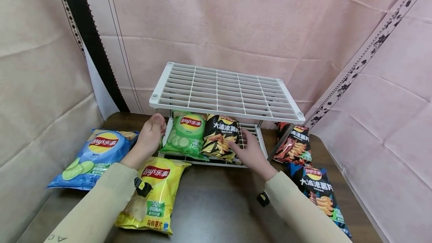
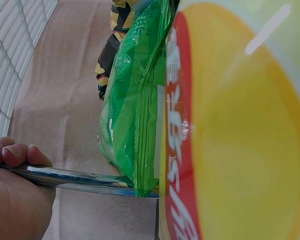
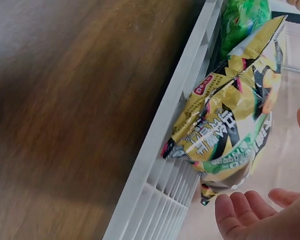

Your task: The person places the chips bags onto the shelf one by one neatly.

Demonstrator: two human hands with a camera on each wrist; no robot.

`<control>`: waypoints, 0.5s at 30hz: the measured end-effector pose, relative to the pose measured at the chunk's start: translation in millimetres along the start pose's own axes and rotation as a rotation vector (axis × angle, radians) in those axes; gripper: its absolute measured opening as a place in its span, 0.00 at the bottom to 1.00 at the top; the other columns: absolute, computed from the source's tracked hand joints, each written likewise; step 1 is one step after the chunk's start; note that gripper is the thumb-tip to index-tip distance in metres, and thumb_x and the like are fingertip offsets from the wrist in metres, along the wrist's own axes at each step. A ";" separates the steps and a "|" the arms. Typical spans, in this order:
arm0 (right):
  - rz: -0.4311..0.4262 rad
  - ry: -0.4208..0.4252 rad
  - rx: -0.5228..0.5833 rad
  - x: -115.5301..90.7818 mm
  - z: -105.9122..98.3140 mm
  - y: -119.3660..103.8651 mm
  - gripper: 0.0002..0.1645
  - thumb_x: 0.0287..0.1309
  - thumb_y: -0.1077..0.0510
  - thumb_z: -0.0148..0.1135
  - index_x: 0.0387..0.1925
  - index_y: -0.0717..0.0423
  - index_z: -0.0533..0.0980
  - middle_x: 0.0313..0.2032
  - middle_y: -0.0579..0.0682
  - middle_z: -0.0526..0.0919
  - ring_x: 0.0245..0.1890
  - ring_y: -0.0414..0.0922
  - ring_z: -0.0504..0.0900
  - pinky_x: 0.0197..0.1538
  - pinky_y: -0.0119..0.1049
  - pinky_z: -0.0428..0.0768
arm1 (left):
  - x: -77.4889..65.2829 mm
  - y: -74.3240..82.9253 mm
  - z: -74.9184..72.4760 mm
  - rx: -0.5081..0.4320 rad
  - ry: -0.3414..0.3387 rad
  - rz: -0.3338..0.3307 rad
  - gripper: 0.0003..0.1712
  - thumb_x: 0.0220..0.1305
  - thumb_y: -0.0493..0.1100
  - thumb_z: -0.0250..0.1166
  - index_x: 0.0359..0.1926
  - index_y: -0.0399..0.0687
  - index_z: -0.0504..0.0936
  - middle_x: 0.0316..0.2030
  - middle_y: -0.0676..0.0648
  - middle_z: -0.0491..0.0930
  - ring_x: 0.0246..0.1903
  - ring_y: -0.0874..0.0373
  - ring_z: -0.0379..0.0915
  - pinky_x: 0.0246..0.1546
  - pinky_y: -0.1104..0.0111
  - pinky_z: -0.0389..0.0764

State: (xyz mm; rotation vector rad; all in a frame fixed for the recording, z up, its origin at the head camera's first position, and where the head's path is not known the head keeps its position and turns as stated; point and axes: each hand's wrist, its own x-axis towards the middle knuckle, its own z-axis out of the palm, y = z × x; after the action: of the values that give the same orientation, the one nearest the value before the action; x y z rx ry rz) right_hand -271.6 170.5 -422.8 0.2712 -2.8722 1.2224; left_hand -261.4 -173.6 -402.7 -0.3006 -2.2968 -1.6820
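Note:
A white two-tier wire rack [image 1: 189,107] stands at the back of the table. On its lower tier a green Lay's chip bag [image 1: 183,134] leans beside a black-and-gold chip bag [image 1: 221,138]. My left hand [image 1: 150,136] grips the rack's metal post [image 2: 90,181] at the left, its fingers curled round it in the left wrist view. At the right end of the black-and-gold bag is my right hand [image 1: 251,153], fingers extended and thumb apart. In the right wrist view those fingers [image 3: 247,207] lie close to the bag's lower corner; contact is hard to tell.
A yellow chip bag [image 1: 162,186] lies in front of the rack's left end, with a blue chip bag [image 1: 98,156] further left. At the right are a red-and-black chip bag [image 1: 295,145] and a blue-and-black one [image 1: 317,190]. Pink cloth [image 1: 236,21] hangs behind.

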 end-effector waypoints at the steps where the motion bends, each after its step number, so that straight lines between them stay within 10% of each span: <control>1: -0.002 -0.001 -0.005 -2.1 -1.9 -0.1 0.49 0.61 0.34 0.58 0.73 0.52 0.51 0.66 0.57 0.61 0.64 0.55 0.64 0.59 0.53 0.69 | -0.2 1.1 -0.2 -0.003 -0.001 -0.005 0.29 0.78 0.56 0.29 0.31 0.36 0.61 0.24 0.42 0.60 0.25 0.50 0.58 0.31 0.65 0.61; 9: -0.047 -0.033 -0.043 -29.2 -21.0 1.4 0.50 0.58 0.32 0.60 0.72 0.51 0.54 0.64 0.56 0.64 0.62 0.54 0.68 0.58 0.54 0.70 | -10.5 35.8 -3.8 0.013 -0.025 -0.003 0.29 0.79 0.51 0.28 0.32 0.30 0.61 0.24 0.43 0.60 0.25 0.53 0.58 0.32 0.66 0.61; 15: -0.066 -0.008 -0.057 -54.2 -42.9 18.0 0.51 0.55 0.29 0.60 0.71 0.51 0.57 0.62 0.56 0.67 0.60 0.54 0.69 0.57 0.54 0.71 | -6.8 22.2 -2.4 -0.011 -0.026 -0.025 0.29 0.78 0.54 0.29 0.31 0.35 0.61 0.24 0.44 0.60 0.25 0.52 0.57 0.32 0.65 0.61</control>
State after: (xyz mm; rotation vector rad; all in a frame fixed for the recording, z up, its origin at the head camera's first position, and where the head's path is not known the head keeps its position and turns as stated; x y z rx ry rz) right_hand -223.7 221.9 -409.9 0.3677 -2.8740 1.1291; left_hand -247.5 -169.2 -384.4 -0.2984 -2.3201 -1.7129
